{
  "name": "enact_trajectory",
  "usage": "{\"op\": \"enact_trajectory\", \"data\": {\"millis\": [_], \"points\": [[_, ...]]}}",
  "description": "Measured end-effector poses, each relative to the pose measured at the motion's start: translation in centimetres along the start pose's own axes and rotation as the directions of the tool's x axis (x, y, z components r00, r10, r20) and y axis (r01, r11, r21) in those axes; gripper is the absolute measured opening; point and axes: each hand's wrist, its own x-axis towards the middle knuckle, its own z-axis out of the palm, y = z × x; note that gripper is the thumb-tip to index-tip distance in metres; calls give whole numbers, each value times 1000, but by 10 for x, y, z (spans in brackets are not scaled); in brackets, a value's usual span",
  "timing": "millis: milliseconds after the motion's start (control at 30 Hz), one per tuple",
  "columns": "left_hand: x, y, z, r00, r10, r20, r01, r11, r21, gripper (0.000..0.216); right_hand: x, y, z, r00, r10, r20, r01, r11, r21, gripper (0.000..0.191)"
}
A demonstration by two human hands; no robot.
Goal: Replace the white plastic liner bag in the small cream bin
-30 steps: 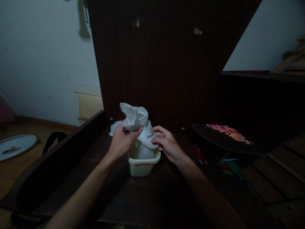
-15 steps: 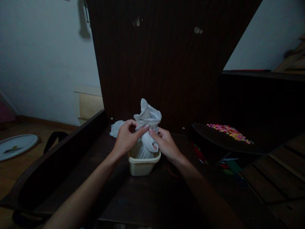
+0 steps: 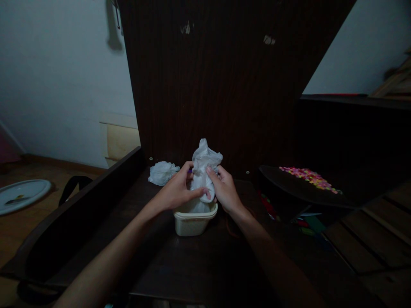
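Note:
A crumpled white plastic bag [image 3: 205, 164] is held upright between both hands. Its lower end hangs inside a cream plastic tub [image 3: 194, 224] on the dark wooden surface. My left hand [image 3: 178, 186] grips the bag from the left, its thumb pressed across the lower folds. On the other side, my right hand [image 3: 224, 187] pinches the bag, thumb on the front and fingers behind. Most of the fingers are hidden behind the plastic. Just left of my left hand lies a second bunched white plastic bag [image 3: 163, 172].
A tall dark wooden panel [image 3: 218, 94] rises behind the tub. A raised wooden side edge [image 3: 96, 196] runs along the left. Colourful small pieces [image 3: 310, 179] lie on a dark curved shelf [image 3: 272, 179] at right. A white oval lid-like object [image 3: 24, 194] is on the floor.
The held bag has moved slightly right and its top has been squeezed narrower. My left thumb has slid down to the lower folds. The second bag shows more fully. The tub stays put.

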Motion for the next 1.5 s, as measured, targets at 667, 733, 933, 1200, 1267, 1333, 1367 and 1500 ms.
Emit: {"op": "enact_trajectory", "data": {"millis": [667,733,933,1200,1267,1333,1367,1500], "points": [[1,8,3,994,10,107,9,984,-176,82,6,-3,-5,999,29,-36,-21,977,211,43],[0,7,2,993,5,117,11,990,-138,79,6,-2,-6,999,24,-30,-18,986,168,43],[0,9,2,992,12,129,-16,999,35,71,10,1,-6,959,-220,-178,228,973,29,29],[3,7,2,1000,13,-11,-12,996,93,68,-2,-14,-9,1000,29,7,-30,978,205,32],[3,7,2,1000,18,-24,-16,998,68,69,-3,-14,-10,1000,-16,0,16,987,157,36],[3,8,2,1000,22,-16,-21,999,34,70,-1,-12,-9,999,-42,-23,45,993,113,37],[3,10,2,1000,22,-9,-22,1000,17,70,0,-10,-9,998,-56,-33,59,993,97,36],[2,17,4,999,-18,50,23,993,-112,68,4,-3,-8,983,-173,-53,175,984,26,27]]}}
